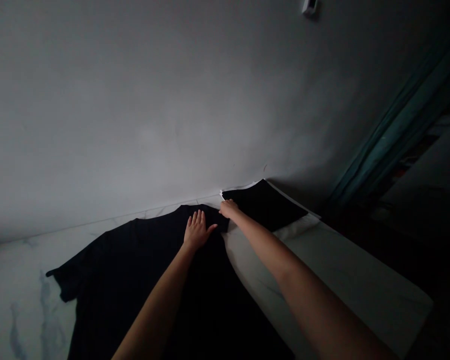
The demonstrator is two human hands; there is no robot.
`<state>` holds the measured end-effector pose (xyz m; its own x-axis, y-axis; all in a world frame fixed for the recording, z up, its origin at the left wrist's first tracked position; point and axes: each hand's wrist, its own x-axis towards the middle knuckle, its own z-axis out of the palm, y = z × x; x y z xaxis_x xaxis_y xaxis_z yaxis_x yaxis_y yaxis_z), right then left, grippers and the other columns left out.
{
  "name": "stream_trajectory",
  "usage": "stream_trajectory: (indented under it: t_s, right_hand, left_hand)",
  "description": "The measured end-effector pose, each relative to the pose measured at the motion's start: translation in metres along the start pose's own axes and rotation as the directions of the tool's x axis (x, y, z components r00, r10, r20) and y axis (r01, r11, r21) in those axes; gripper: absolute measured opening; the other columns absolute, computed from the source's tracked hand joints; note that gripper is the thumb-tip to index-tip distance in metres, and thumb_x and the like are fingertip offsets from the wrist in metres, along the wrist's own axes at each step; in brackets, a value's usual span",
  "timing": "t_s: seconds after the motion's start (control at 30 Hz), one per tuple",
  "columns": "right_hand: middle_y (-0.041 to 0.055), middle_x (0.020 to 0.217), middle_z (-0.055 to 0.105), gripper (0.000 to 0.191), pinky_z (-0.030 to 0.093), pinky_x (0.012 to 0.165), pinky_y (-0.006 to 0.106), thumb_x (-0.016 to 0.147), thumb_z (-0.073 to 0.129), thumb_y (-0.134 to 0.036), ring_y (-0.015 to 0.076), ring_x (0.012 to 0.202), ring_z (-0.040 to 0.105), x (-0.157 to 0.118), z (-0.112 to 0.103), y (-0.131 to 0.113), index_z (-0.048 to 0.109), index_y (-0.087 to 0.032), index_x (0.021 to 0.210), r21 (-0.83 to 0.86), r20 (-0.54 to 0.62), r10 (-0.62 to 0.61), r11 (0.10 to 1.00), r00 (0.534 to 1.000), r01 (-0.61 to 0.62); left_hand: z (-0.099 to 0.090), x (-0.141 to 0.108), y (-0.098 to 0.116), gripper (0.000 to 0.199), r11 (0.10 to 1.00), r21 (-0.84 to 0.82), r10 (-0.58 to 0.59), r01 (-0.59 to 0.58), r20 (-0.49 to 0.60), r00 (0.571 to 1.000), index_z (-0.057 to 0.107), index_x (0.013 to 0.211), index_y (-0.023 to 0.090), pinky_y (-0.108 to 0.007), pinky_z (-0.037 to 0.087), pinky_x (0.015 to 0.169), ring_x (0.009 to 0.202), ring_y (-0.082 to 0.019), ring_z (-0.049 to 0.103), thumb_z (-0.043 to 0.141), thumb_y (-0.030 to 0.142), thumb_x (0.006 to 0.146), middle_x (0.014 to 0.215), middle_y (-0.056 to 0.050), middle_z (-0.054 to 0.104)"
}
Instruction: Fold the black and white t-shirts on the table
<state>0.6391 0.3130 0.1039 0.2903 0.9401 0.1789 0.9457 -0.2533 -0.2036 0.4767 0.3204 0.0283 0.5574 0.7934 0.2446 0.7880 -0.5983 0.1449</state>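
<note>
Your right forearm (303, 280) and left forearm (157, 305) rise from the bottom edge of the frame, well apart low down and converging toward the wrists. A grey wall (135, 100) fills most of the upper frame, and a teal curtain (397, 125) hangs at the upper right, above a dark area at the right edge.

A black T-shirt (135, 270) lies spread flat across the lower left and centre, on a white grey-veined surface (18, 285). Its sleeve (62, 285) points to the lower left, leaving open surface beyond it. The shirt's top edge runs just below the wall, so there is little room on that side. To its right lies a pale padded slab (333, 270), touching the shirt's right edge and offering open room toward the lower right.

Your left hand (197, 231) is pressed palm-down on the shirt, with its fingers spread wide. Your right hand (229, 208) sits at the shirt's top edge with its fingers curled; you cannot tell whether it is pinching the cloth. Just beside that hand lies a black, white-edged flat piece (264, 202), resting against a white pillow (296, 227).
</note>
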Motion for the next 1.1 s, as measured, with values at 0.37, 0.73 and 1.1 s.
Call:
stream_trajectory:
  t_s: [0.37,0.73,1.1]
  right_hand:
    - [0.0237,0.119,0.068,0.038,0.044,0.095,0.040,0.096,0.036,-0.005,0.0284,0.120,0.059,0.011,-0.001,0.009,0.068,-0.010,0.116,-0.205,0.115,-0.069,0.974,0.991,0.092]
    - [0.0059,0.155,0.042,0.047,0.035,0.112,0.030,0.105,0.033,-0.040,0.0190,0.141,0.040,0.002,0.033,-0.057,0.051,-0.023,0.144,0.084,0.223,-0.477,0.878,0.850,0.471]
    - [0.0237,0.159,0.027,0.055,0.018,0.119,0.047,0.101,0.037,-0.029,0.0310,0.148,0.026,-0.019,0.029,-0.068,0.040,-0.003,0.149,-0.119,0.033,-0.092,0.988,0.995,0.096]
  left_hand:
    - [-0.018,-0.008,0.011,0.103,0.998,0.066,-0.017,0.011,0.090,0.996,0.028,0.156,0.016,-0.050,0.020,0.121,0.150,-0.034,0.021,0.026,0.086,0.082,0.161,-0.017,0.025]
    - [-0.029,-0.008,0.011,0.110,1.000,0.003,-0.010,0.009,0.183,0.983,0.022,0.156,0.003,-0.048,0.013,0.124,0.151,-0.035,0.011,0.045,0.081,0.081,0.161,-0.021,0.019]
    - [-0.067,-0.020,-0.020,0.056,0.985,-0.102,-0.148,0.142,-0.049,0.988,0.045,0.145,0.010,-0.035,0.038,0.111,0.135,-0.025,0.050,0.051,0.038,0.097,0.144,-0.017,0.055]
